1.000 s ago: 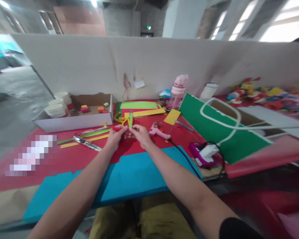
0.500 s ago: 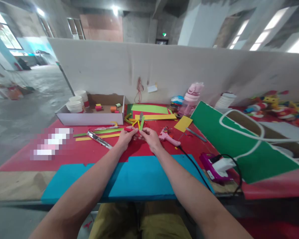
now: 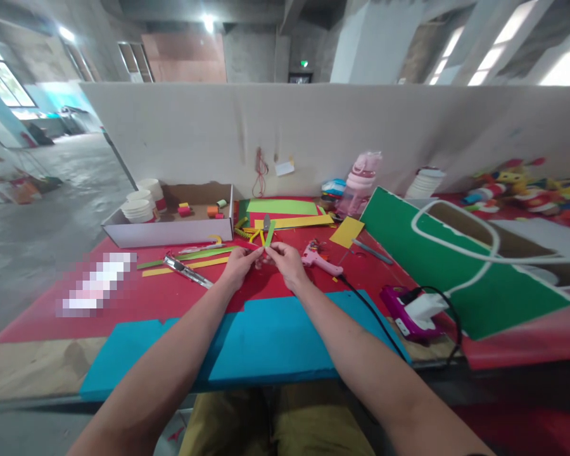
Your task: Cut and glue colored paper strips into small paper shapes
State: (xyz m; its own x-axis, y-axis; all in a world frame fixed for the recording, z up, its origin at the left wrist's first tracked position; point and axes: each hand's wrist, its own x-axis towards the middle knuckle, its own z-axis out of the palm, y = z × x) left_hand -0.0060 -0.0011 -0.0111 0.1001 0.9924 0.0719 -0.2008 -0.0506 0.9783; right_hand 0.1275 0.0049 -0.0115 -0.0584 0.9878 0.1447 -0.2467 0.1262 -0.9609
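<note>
Pinching, close-fingered, green strip (image 3: 270,234) in right hand (image 3: 287,263), red piece (image 3: 253,246) in left hand (image 3: 240,266) — over red tabletop (image 3: 161,301), with pale partition (image 3: 180,133) behind it.

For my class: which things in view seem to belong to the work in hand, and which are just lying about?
Likely part of the work:
flat light-green strip, at the right hand's fingertips
narrow yellow strip, at left
silver box cutter
pink glue gun

Probably just lying about:
tall pink plastic bottle
stacked white cups, in the shallow pale-walled box
</note>
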